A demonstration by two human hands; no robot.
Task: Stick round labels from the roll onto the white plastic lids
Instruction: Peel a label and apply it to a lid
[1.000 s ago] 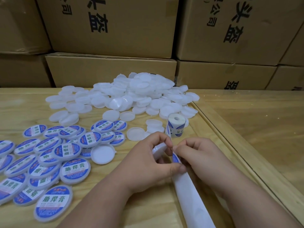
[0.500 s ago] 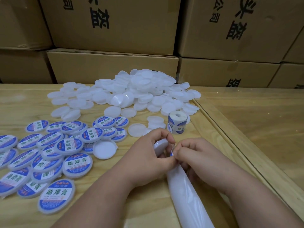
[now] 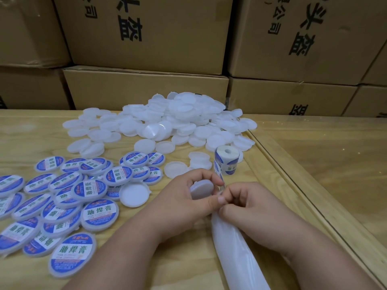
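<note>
My left hand (image 3: 188, 197) grips a plain white lid (image 3: 201, 189), tilted on edge between its curled fingers and thumb. Right beside it, my right hand (image 3: 253, 208) pinches the label strip where it leaves the backing paper (image 3: 236, 252), which trails toward me. The label roll (image 3: 226, 162) stands upright just beyond my hands, its blue-and-white strip running down to my fingertips. A heap of unlabelled white lids (image 3: 180, 120) lies at the back of the table. Labelled lids (image 3: 71, 195) with blue-and-white stickers spread over the left side.
One bare lid (image 3: 135, 193) lies open side up left of my left hand, another (image 3: 175, 168) beyond it. Stacked cardboard boxes (image 3: 146, 38) wall off the back. A raised wooden edge (image 3: 293, 185) runs diagonally along the right of the table.
The white lid has turned in my left hand so its face now shows. Both hands stay together at the strip; the view has shifted slightly closer.
</note>
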